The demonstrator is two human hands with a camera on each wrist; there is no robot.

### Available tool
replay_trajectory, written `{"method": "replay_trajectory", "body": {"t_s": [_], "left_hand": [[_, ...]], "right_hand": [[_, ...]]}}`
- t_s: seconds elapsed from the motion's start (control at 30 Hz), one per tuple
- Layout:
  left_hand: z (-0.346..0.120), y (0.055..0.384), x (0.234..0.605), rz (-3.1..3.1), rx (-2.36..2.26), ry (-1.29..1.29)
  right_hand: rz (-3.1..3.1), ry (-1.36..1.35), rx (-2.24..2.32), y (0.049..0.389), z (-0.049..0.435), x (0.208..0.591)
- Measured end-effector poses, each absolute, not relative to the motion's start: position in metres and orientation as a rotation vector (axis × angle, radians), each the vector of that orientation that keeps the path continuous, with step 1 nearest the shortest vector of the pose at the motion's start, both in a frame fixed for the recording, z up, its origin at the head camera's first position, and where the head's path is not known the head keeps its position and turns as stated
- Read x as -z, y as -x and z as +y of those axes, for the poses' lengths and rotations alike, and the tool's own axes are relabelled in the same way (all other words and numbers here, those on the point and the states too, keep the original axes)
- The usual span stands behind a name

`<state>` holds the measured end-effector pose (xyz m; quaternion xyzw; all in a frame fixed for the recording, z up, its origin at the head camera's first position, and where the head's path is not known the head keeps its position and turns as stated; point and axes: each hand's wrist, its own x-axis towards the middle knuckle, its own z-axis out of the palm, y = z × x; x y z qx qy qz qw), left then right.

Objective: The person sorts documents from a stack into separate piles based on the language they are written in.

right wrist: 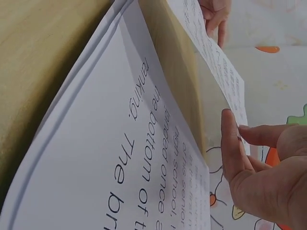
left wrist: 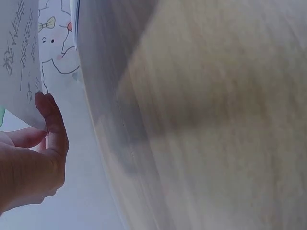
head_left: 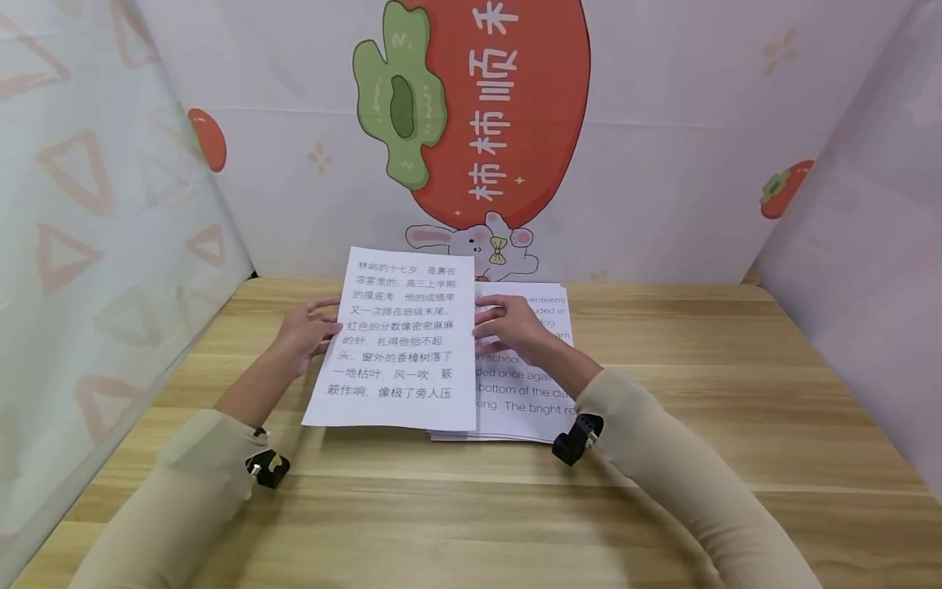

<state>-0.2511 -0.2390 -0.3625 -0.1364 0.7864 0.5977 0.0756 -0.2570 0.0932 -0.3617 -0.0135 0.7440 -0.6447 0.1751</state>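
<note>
A white sheet of paper (head_left: pixel 397 343) printed with Chinese characters is held up above the table between both hands. My left hand (head_left: pixel 305 331) pinches its left edge; in the left wrist view the thumb and fingers of that left hand (left wrist: pixel 38 153) meet at the sheet's border. My right hand (head_left: pixel 511 327) pinches the right edge, and the right wrist view shows its thumb and fingers on either side of the paper. Below and to the right lies a stack of paper (head_left: pixel 522 409), its top page printed in English, partly covered by the raised sheet and right forearm.
The wooden table (head_left: pixel 471 507) spreads out in front and to both sides. Behind it hangs a white backdrop (head_left: pixel 662 164) with a large red persimmon and a rabbit. Fabric walls stand left and right. A small black camera sits on each wrist.
</note>
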Motion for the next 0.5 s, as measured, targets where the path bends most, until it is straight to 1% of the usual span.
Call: {"method": "replay_trajectory", "body": {"t_s": [0.3,0.5], "left_hand": [[-0.252,0.248,0.362,2.376,-1.763,0.417],[-0.264,0.249,0.359,2.385,-1.760,0.474]], "right_hand": [[1.987,0.100,1.872,0.260,0.079,0.361],[1.918,0.160,1.917,0.260,0.069,0.362]]}}
